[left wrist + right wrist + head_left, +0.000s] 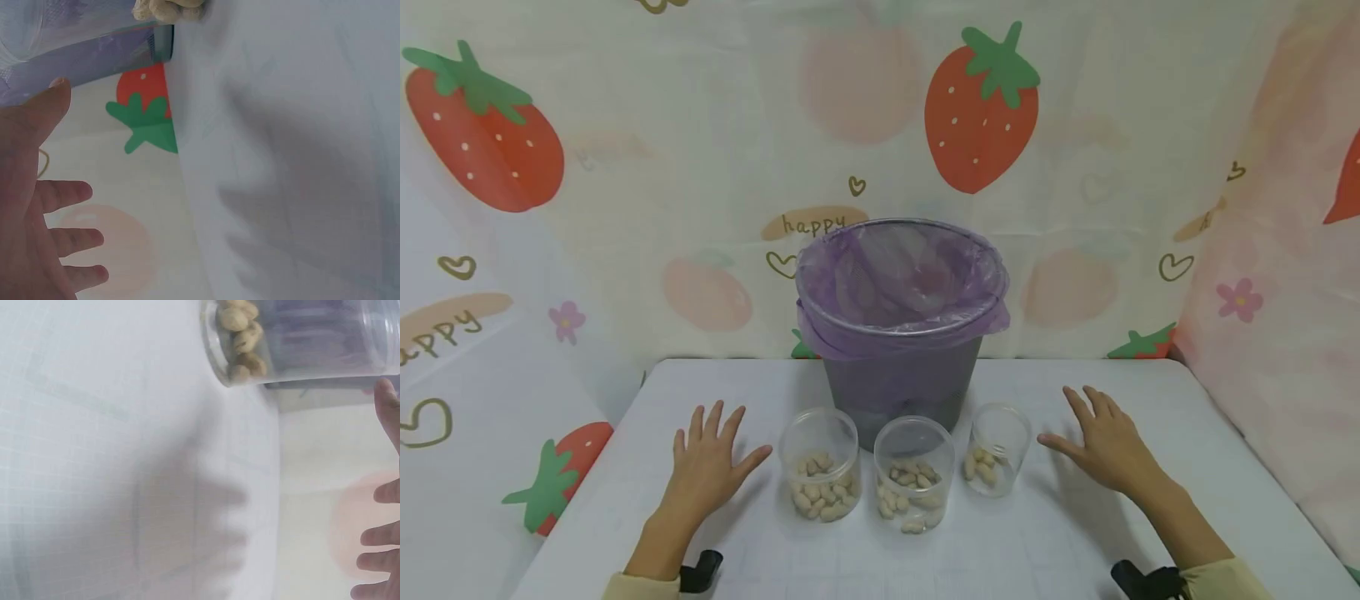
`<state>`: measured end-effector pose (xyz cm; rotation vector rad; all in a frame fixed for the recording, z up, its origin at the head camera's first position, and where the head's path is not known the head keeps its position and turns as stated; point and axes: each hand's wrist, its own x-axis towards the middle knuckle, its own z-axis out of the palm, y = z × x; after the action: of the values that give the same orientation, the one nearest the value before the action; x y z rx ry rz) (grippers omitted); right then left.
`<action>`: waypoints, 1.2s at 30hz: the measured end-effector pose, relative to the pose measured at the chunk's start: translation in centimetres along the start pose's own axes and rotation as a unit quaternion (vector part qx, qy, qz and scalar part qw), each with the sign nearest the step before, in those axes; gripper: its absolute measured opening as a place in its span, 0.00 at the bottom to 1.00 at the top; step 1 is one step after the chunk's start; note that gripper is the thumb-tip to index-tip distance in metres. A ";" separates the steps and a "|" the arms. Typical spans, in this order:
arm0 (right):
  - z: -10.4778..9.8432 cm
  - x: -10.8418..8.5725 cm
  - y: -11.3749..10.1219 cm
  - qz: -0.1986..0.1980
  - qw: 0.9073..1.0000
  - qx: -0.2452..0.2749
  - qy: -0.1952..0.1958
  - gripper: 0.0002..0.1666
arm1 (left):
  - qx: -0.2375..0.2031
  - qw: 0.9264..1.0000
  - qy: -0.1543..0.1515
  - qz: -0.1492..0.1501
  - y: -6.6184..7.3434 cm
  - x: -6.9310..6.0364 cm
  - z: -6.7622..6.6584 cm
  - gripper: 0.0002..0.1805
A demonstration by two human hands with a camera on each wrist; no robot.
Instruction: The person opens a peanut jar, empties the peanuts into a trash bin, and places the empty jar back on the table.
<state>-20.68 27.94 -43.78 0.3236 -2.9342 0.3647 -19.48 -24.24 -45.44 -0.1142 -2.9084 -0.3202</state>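
My left hand (706,468), fingers spread and holding nothing, hovers over the table left of a clear plastic jar (820,462) with peanuts in it. A second clear jar of peanuts (914,477) stands in the middle. To its right is a smaller clear cup (997,450) with fewer peanuts (982,467) at the bottom. Beside that cup, my right hand (1105,442) is held apart from it, fingers spread. In the right wrist view the cup (312,340) is near the thumb (386,400). The left wrist view shows peanuts (167,10) above the left thumb.
Behind the jars stands a grey bin (902,392) lined with a purple plastic bag (820,321). All of it sits on a white table (1000,550). A strawberry-print cloth (737,125) hangs along the back and sides.
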 end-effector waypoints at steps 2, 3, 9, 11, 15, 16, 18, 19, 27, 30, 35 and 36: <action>-0.4 0.0 -0.1 -0.003 1.000 -0.001 0.005 0.52 | -0.001 1.000 0.000 0.001 0.1 0.0 -0.2 0.42; -0.5 0.0 -0.2 -0.004 1.000 0.001 0.007 0.52 | -0.003 1.000 -0.001 0.002 0.1 0.0 -0.2 0.42; -1.7 0.0 -0.7 -0.007 1.000 0.017 0.013 0.53 | -0.031 1.000 0.001 0.007 0.2 0.1 -0.9 0.42; -2.2 0.1 -1.0 -0.007 1.000 0.025 0.011 0.53 | -0.044 0.999 0.000 0.006 0.2 0.1 -1.1 0.42; -3.0 0.1 -1.6 -0.005 0.999 0.042 0.006 0.53 | -0.071 0.997 -0.004 0.003 0.2 0.2 -1.6 0.42; -3.2 0.0 -1.8 -0.006 0.999 0.048 0.005 0.52 | -0.078 0.997 -0.005 0.004 0.2 0.1 -1.8 0.42; -3.6 0.0 -2.0 -0.009 0.998 0.060 0.005 0.52 | -0.092 0.996 -0.004 0.006 0.3 0.1 -2.1 0.42; -3.8 -0.1 -2.2 -0.011 0.998 0.067 0.006 0.52 | -0.098 0.995 -0.002 0.008 0.3 0.1 -2.2 0.41; -5.3 -0.6 -3.9 -0.036 0.991 0.129 -0.008 0.49 | -0.131 0.990 0.028 0.036 0.9 -0.1 -2.9 0.39; -5.7 -0.6 -4.6 -0.045 0.988 0.149 -0.008 0.48 | -0.148 0.987 0.038 0.044 1.1 -0.1 -3.1 0.38; -5.9 -0.8 -5.6 -0.062 0.982 0.180 -0.007 0.46 | -0.169 0.984 0.036 0.048 1.3 -0.2 -3.0 0.37; -5.9 -0.8 -5.8 -0.066 0.980 0.186 -0.008 0.46 | -0.174 0.983 0.037 0.049 1.3 -0.2 -3.0 0.37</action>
<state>-17.73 24.16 -36.98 0.5673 -2.8255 0.8948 -18.58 -23.62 -42.38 -0.2922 -2.7323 -0.7941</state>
